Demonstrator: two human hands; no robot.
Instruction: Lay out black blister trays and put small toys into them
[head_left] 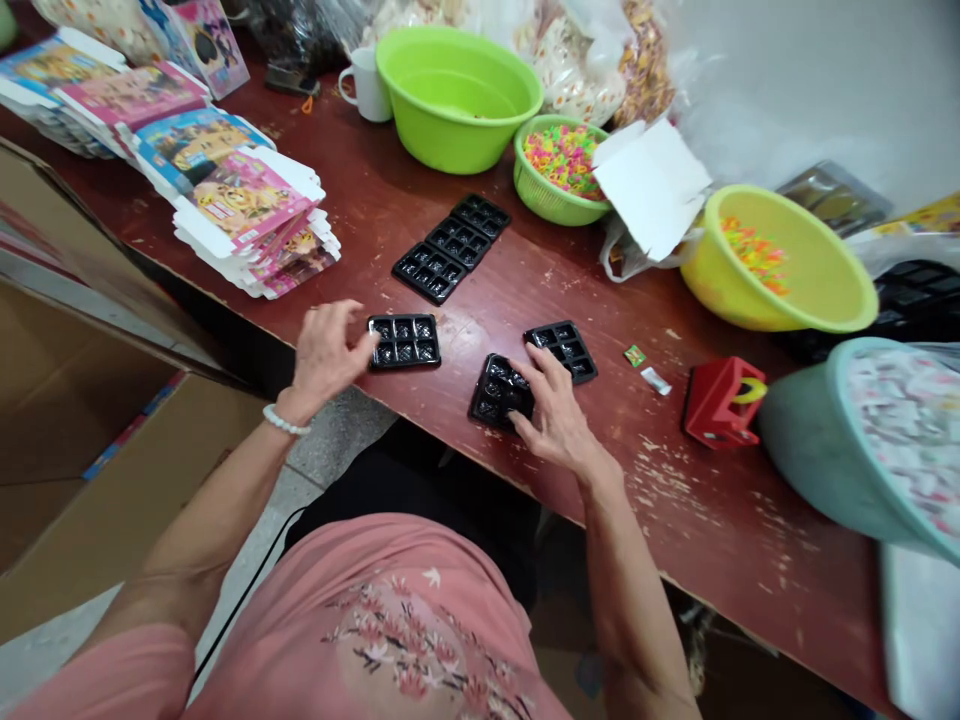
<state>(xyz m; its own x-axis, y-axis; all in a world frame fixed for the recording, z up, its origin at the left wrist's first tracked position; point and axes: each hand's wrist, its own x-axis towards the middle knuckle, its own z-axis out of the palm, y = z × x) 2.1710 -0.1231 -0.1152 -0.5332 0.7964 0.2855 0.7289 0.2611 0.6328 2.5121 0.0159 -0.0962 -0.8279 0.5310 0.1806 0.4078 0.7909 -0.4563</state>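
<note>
Several black plastic compartment trays lie on the red-brown table (675, 480). My left hand (326, 350) pinches the left edge of one black tray (405, 341) near the table's front edge. My right hand (551, 410) rests with fingers curled over a second black tray (499, 390), gripping its right side. A third black tray (562, 350) sits just behind that hand. Further back, a row of three black trays (452, 246) lies in a diagonal line.
Stacks of flat printed cartons (247, 215) sit at left. A large green basin (457, 95), a green basket of coloured bits (559, 165), a yellow bowl (780, 265), a teal tub (862, 440) and a red object (720, 400) crowd the back and right. A cardboard box (82, 420) stands at left.
</note>
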